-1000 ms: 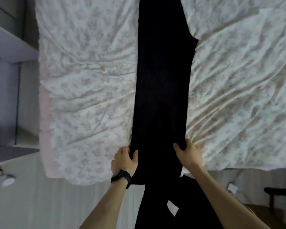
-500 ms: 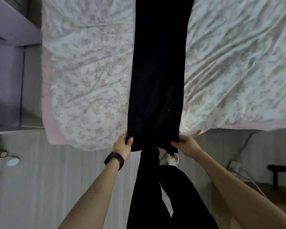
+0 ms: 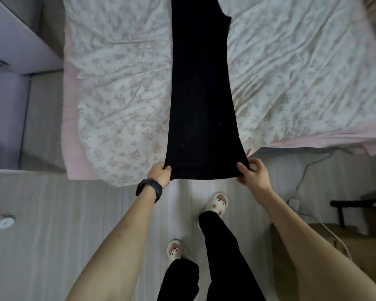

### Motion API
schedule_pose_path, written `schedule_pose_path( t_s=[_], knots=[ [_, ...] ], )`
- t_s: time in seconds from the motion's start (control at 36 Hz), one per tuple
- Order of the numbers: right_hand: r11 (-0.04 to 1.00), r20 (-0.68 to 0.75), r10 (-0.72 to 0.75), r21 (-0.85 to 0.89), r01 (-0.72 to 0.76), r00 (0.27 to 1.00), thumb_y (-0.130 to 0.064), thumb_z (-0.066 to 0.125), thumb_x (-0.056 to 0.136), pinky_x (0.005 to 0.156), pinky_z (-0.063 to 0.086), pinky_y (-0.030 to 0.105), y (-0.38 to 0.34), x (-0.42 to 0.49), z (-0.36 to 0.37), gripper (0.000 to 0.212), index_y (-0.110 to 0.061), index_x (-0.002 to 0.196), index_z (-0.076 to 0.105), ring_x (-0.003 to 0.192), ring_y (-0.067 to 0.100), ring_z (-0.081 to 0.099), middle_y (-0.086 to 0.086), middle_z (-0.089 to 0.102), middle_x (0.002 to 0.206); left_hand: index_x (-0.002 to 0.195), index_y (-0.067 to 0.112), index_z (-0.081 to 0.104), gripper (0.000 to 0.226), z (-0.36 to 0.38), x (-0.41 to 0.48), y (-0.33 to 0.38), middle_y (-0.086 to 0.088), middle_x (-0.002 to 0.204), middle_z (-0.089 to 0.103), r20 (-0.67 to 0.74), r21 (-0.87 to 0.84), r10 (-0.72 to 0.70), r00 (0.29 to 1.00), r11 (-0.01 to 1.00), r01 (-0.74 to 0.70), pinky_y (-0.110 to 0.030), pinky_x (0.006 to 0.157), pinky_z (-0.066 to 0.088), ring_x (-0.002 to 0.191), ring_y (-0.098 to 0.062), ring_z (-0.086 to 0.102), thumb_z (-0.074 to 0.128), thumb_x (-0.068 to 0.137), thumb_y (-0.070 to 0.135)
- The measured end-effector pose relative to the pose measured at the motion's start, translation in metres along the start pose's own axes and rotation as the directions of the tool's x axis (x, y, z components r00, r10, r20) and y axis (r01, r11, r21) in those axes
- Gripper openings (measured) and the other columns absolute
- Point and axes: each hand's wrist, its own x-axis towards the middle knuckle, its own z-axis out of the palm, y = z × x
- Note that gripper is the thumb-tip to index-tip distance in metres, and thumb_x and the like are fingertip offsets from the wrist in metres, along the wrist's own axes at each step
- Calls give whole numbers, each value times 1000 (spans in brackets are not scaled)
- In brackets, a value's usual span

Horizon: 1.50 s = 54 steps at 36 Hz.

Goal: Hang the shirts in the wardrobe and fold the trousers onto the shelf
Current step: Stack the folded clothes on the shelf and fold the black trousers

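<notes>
Black trousers [image 3: 201,94] lie lengthwise down the middle of the bed [image 3: 74,135], folded into one long narrow strip. The far end runs out of view at the top, and the near end reaches past the foot of the bed and is held in the air above the floor [image 3: 78,216].

The left hand [image 3: 160,174] grips the near left corner of the strip. Its fingers [image 3: 166,168] are curled over the edge of the cloth, and a dark watch [image 3: 149,190] sits on the wrist. The right hand [image 3: 251,175] pinches the near right corner, with the thumb on top and the other fingers bent behind the cloth. Between the two hands the hem is stretched flat and level.

A crumpled sheet [image 3: 122,88] with a small flower print covers the bed on both sides of the trousers, and pink bedding shows along its edges.

Below the hands, the person's feet stand on the pale floor in light slippers [image 3: 217,203], one ahead of the other.

A grey-purple cabinet [image 3: 11,53] stands at the left of the bed, with a few small round things [image 3: 6,222] on the floor near it. At the right, a white cable [image 3: 308,170] trails across the floor near a dark piece of furniture [image 3: 354,203].
</notes>
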Motion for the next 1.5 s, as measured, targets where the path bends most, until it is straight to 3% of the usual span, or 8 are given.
schedule_pose_path(
  t_s=[0.14, 0.36, 0.5, 0.78, 0.89, 1.0, 1.17, 1.5],
  knots=[
    [998, -77, -45, -46, 41, 996, -24, 74, 91, 73, 62, 38, -12, -32, -6, 22, -22, 103, 55, 83, 23, 72, 11, 68, 106, 129, 9, 55, 27, -15, -35, 6, -3, 98, 63, -1, -75, 20, 1000, 997, -20, -30, 65, 53, 75, -12, 58, 48, 104, 15],
    [970, -126, -149, -211, 120, 981, -34, 65, 94, 69, 59, 40, -43, -112, -17, 24, -24, 106, 47, 76, 24, 69, 6, 65, 95, 124, 28, 45, 32, -57, -120, 16, -6, 83, 58, -95, -98, 165, 982, 980, -175, -28, 51, 42, 55, -15, 48, 52, 99, 9],
    [936, -64, -185, -317, 156, 981, -27, 53, 98, 69, 54, 37, -16, -171, -26, 7, -27, 96, 47, 79, 29, 66, 4, 66, 90, 104, 26, 66, 28, -62, -177, -15, -13, 128, 62, -20, 40, 191, 981, 981, -190, -17, 45, 40, 63, -14, 60, 45, 100, 8],
    [974, -120, -219, -81, 210, 968, -43, 62, 93, 65, 50, 37, -24, -219, -45, 9, -41, 85, 59, 64, 21, 57, 5, 62, 76, 97, 8, 72, 12, -79, -216, -16, -6, 70, 62, 88, -286, 94, 992, 956, -65, -23, 46, 39, 52, -16, 55, 65, 93, 17],
    [961, -105, -267, 42, 273, 958, -35, 59, 99, 61, 48, 34, -62, -221, -52, 4, -34, 95, 61, 51, 15, 53, 5, 52, 67, 101, 15, 73, 14, -94, -224, 20, -2, 82, 66, 90, -364, 213, 973, 916, -166, -26, 57, 43, 65, -16, 56, 75, 87, 18],
    [950, -44, -280, 130, 283, 959, -32, 63, 99, 53, 49, 25, -109, -208, -58, 19, -13, 97, 67, 55, 16, 52, 6, 62, 75, 114, 23, 67, 41, -111, -215, 60, -4, 102, 67, 74, -267, 380, 922, 898, -349, -26, 69, 49, 86, -16, 62, 83, 79, 9],
    [916, 75, -376, 180, 359, 923, -12, 83, 81, 81, 58, 32, -188, -161, -68, 40, -15, 116, 65, 83, 16, 72, 6, 71, 93, 109, 27, 64, 24, -125, -175, 131, 3, 103, 68, -168, -56, 579, 798, 802, -594, -32, 85, 55, 92, -17, 66, 75, 89, 31],
    [804, 84, -568, -154, 574, 819, -36, 65, 97, 63, 52, 15, -306, -63, -68, 24, -19, 113, 68, 65, 3, 68, -2, 73, 80, 94, 32, 67, 34, -164, -113, 259, 16, 69, 71, -348, 287, 590, 729, 807, -517, -34, 71, 55, 75, -4, 66, 56, 91, 64]
  ],
)
